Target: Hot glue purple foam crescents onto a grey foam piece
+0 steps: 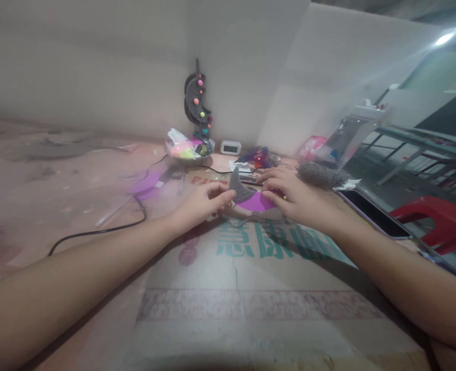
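My left hand pinches a grey yarn-covered piece between thumb and fingers. The piece has an upright pointed tip, and its lower right side shows bare purple material. Over the right end of the purple part lies my right hand, its thumb and fingers closed around that edge. A thin grey strand hangs loosely below the piece. Both hands are above a flattened cardboard sheet with green print.
Against the wall stands a grey crescent decoration with coloured balls. Nearby are a bowl, a small digital clock and a blue glue gun. Grey yarn and a phone lie right; a black cable runs left.
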